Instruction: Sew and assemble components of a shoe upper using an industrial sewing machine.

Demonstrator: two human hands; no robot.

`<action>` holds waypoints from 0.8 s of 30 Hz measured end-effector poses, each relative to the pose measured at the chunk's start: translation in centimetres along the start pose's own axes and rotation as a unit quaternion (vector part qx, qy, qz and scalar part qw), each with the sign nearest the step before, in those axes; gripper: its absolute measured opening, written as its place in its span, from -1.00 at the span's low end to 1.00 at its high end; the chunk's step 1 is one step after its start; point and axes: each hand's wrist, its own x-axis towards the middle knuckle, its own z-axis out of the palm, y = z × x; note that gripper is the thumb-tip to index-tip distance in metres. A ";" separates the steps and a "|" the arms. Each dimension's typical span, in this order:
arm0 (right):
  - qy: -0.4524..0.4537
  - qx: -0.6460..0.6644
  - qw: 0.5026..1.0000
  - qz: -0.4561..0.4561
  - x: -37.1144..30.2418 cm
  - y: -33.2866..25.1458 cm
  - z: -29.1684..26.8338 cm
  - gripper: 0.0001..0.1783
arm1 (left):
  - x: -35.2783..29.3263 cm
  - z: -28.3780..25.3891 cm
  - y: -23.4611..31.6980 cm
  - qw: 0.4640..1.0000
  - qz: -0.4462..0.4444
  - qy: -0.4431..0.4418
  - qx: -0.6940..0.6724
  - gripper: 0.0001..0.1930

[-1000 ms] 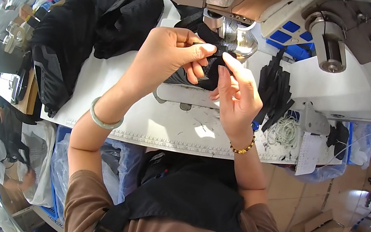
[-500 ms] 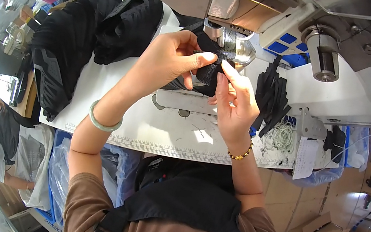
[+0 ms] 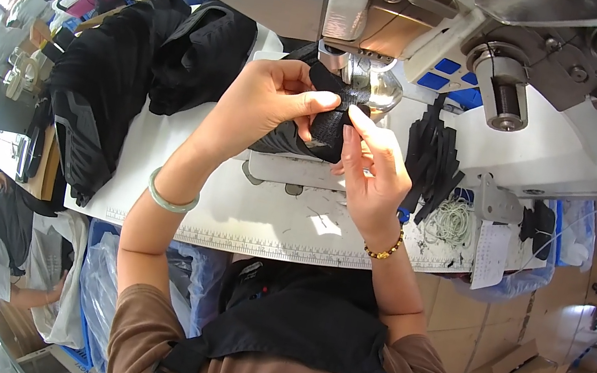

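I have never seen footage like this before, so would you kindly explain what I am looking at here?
The round picture comes from a fisheye camera on a person's head, looking down at their own two hands. They sit at a white work table under an industrial sewing machine. The left hand and right hand together pinch a small piece of black fabric near the machine's needle area. A pile of black garments lies to the left, a bundle of black strips to the right. Other people work nearby.
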 end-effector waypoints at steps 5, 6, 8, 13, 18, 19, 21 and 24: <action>0.002 -0.023 1.000 -0.002 0.0 -0.2 0.0 -0.63 | 0.1 0.1 -0.1 1.000 0.011 0.003 -0.001 -0.73; 0.004 -0.023 1.000 -0.003 0.0 -0.3 -0.1 -0.63 | 0.0 0.3 0.0 1.000 0.013 0.006 -0.005 -0.73; -0.013 -0.043 0.999 -0.002 0.0 -0.6 -0.3 -0.63 | 0.0 0.5 0.1 1.000 0.011 0.007 -0.012 -0.74; -0.052 -0.078 0.995 0.025 0.5 -2.1 -0.9 -0.71 | 0.2 0.5 0.1 1.000 0.006 0.012 -0.013 -0.78; -0.051 -0.065 0.994 0.078 1.4 -3.1 -1.0 -0.71 | 0.5 0.8 0.9 0.994 -0.056 0.037 -0.081 -0.81; -0.055 -0.073 0.993 0.071 1.7 -3.0 -1.0 -0.72 | 0.6 0.7 1.0 0.995 -0.055 0.037 -0.078 -0.81; -0.054 -0.083 0.993 0.062 2.1 -2.7 -1.0 -0.72 | 1.1 0.6 1.2 0.993 -0.062 0.039 -0.095 -0.80; -0.043 -0.093 0.994 0.049 2.3 -2.4 -0.7 -0.72 | 1.2 0.7 1.7 0.992 -0.074 0.042 -0.097 -0.82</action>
